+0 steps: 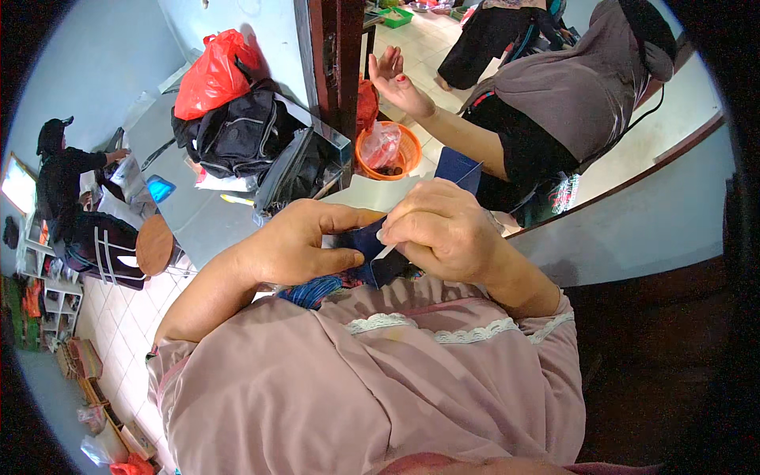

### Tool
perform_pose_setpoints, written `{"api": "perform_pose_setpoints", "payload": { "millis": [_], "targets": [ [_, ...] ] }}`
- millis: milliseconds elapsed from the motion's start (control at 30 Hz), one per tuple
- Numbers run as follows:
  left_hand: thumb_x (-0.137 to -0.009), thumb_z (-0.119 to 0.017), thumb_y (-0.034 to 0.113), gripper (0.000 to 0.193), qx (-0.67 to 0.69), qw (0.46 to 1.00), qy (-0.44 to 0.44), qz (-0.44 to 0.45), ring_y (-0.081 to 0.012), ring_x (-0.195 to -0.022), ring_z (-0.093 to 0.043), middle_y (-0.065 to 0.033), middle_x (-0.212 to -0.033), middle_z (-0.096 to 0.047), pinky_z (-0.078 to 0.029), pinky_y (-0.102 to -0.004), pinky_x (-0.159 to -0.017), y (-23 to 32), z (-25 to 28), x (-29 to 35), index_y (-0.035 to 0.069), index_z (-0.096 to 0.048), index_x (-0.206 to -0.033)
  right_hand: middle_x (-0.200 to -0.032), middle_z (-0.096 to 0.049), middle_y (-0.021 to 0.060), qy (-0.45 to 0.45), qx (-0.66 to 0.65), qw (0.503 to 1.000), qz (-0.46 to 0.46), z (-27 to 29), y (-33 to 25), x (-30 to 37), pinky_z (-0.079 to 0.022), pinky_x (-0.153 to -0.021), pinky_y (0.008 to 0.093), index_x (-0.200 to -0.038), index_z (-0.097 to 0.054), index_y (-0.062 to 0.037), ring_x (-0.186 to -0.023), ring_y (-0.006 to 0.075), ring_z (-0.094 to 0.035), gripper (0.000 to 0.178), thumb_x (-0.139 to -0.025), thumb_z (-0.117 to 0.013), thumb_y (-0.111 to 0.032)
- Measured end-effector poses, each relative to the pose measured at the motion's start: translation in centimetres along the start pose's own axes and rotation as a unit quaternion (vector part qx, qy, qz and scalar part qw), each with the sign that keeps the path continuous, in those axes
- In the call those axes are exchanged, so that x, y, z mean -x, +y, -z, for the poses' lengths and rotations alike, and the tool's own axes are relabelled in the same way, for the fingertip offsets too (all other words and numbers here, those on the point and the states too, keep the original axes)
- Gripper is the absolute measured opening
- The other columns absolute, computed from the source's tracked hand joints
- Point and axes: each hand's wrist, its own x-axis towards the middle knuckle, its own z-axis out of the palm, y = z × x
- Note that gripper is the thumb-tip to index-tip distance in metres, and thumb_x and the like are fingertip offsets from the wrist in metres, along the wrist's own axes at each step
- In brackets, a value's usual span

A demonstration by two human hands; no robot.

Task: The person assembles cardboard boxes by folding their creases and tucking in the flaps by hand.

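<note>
Close in front of my body, my left hand (305,237) has its thumb and forefinger closed on a piece of dark navy cloth (366,241). Just to the right, my right hand (443,229) is closed, pinching a small, thin white strip (385,252) against the cloth. I cannot make out whether the strip is a tool or a piece of trim. A stiff dark blue panel (459,170) stands up behind my right hand; whether it joins the cloth is hidden. Patterned blue fabric (311,293) lies below my left hand.
A grey table (194,214) at left bears a black backpack (249,131) and a red plastic bag (218,71). Beyond my hands stands an orange basket (408,146). A person (554,87) sits close at right, one hand raised; another (75,190) works at far left.
</note>
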Motion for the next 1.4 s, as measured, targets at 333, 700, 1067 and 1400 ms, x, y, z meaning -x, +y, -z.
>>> {"api": "perform_pose_setpoints", "payload": {
  "millis": [333, 700, 1067, 1400],
  "targets": [
    [-0.078, -0.064, 0.003, 0.048, 0.011, 1.0, 0.016, -0.002, -0.0133, -0.096, -0.06, -0.0115, -0.11, -0.065, -0.046, -0.0286, -0.086, 0.0, 0.0, 0.0, 0.002, -0.054, -0.124, -0.081, -0.061, 0.0079, -0.022, 0.022, 0.999, -0.035, 0.4, -0.4, -0.7, -0.047, -0.064, 0.0351, -0.077, -0.062, -0.006, -0.075, 0.025, -0.06, 0.013, -0.067, -0.07, -0.001],
    [-0.077, -0.061, 0.002, 0.047, 0.007, 0.998, 0.019, -0.064, -0.009, -0.091, -0.058, -0.009, -0.105, -0.066, -0.047, -0.0268, -0.083, -0.1, -0.3, 0.6, -0.001, -0.055, -0.124, -0.092, -0.06, 0.0076, -0.012, 0.028, 1.0, 0.006, 0.1, 0.0, -1.2, -0.046, -0.075, 0.0373, -0.086, -0.062, -0.0044, -0.083, 0.0276, -0.058, 0.017, -0.072, -0.072, -0.007],
    [-0.078, -0.058, -0.007, 0.049, 0.275, 0.945, 0.176, 0.023, -0.0167, -0.104, -0.058, -0.0121, -0.117, -0.06, -0.043, -0.0306, -0.095, 0.2, -1.5, 1.1, -0.008, -0.049, -0.126, -0.127, -0.042, 0.0131, 0.342, -0.185, 0.838, -0.383, -2.0, 2.2, 3.3, -0.043, -0.092, 0.0325, -0.133, -0.029, -0.0003, -0.11, 0.0192, -0.049, 0.074, -0.076, -0.075, -0.009],
    [-0.087, -0.06, 0.002, 0.039, 0.275, 0.946, 0.161, 0.056, -0.0094, -0.091, -0.059, -0.006, -0.105, -0.063, -0.049, -0.0248, -0.082, -1.7, -3.5, -0.4, -0.008, -0.051, -0.124, -0.133, -0.038, 0.0148, 0.32, -0.261, 0.841, -0.349, -3.8, 2.1, 3.5, -0.044, -0.095, 0.0349, -0.142, -0.017, -0.0035, -0.12, 0.0226, -0.044, 0.092, -0.072, -0.077, -0.007]
  ]
}}
